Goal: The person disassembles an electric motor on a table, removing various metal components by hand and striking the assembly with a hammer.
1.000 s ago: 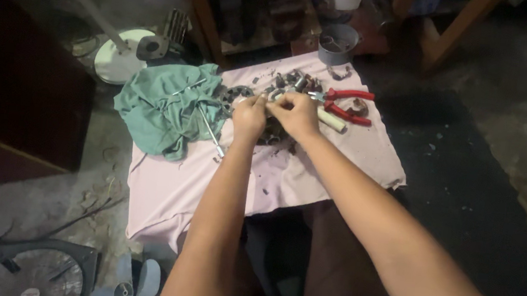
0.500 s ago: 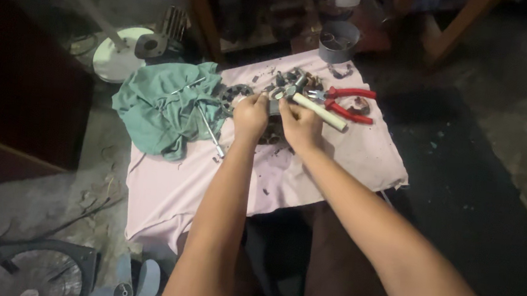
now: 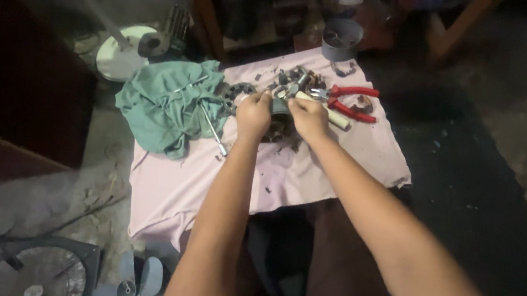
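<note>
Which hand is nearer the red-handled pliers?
Right. The right hand lies just left of the red-handled pliers; the left hand is farther left, beyond it.

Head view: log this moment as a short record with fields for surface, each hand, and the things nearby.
surface: pink cloth spread on the floor
left hand: closed on a dark metal part at the cloth's far end
right hand: closed on the same part, with a cream tool handle sticking out past it
right of hands: red pliers
left of hands: green rag with a metal wrench at its edge
beyond hands: small metal pieces, grey pot
near left: fan grille
</note>
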